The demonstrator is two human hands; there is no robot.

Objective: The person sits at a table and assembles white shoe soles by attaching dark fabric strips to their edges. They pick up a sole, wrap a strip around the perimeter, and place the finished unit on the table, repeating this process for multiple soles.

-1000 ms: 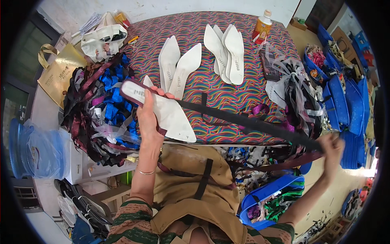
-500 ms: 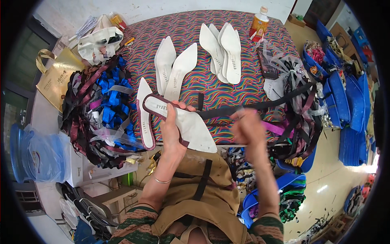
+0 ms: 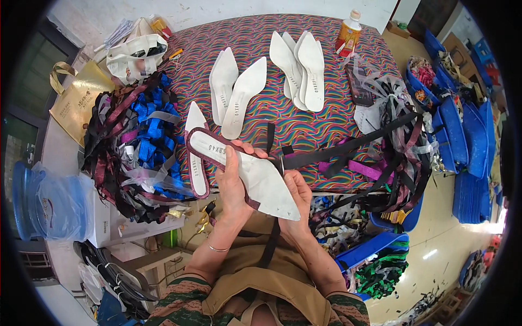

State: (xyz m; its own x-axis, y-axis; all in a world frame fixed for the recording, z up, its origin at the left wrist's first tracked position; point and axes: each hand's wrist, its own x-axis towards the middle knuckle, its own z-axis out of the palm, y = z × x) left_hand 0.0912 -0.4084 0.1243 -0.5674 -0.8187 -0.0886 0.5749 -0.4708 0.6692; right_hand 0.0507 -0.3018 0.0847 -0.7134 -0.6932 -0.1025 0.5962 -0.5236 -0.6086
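Note:
My left hand [image 3: 234, 182] is closed around a white pointed shoe insole [image 3: 269, 185], thumb on top and fingers beneath. Maroon strip edges its heel end. At the insole's right edge, my right hand [image 3: 296, 193] is closed in a pinch. A thin metal blade [image 3: 281, 164] shows at its fingertips; the rest of that tool is hidden. A black strip [image 3: 337, 151] runs from the bundle on the right to beside the blade; whether it still joins the insole I cannot tell. Another maroon-edged insole [image 3: 197, 168] lies just left of the held one.
White insoles lie in two groups, one mid-table [image 3: 244, 98] and one farther right [image 3: 310, 70]. Heaps of strips flank them, blue and maroon at left [image 3: 147, 141], black and clear at right [image 3: 402, 157]. A bottle [image 3: 348, 35] and a phone [image 3: 359, 87] are at the back right.
My right hand has come in from the right to the insole's edge, and a metal blade now shows there. The held insole has turned slightly, its toe lower and farther right.

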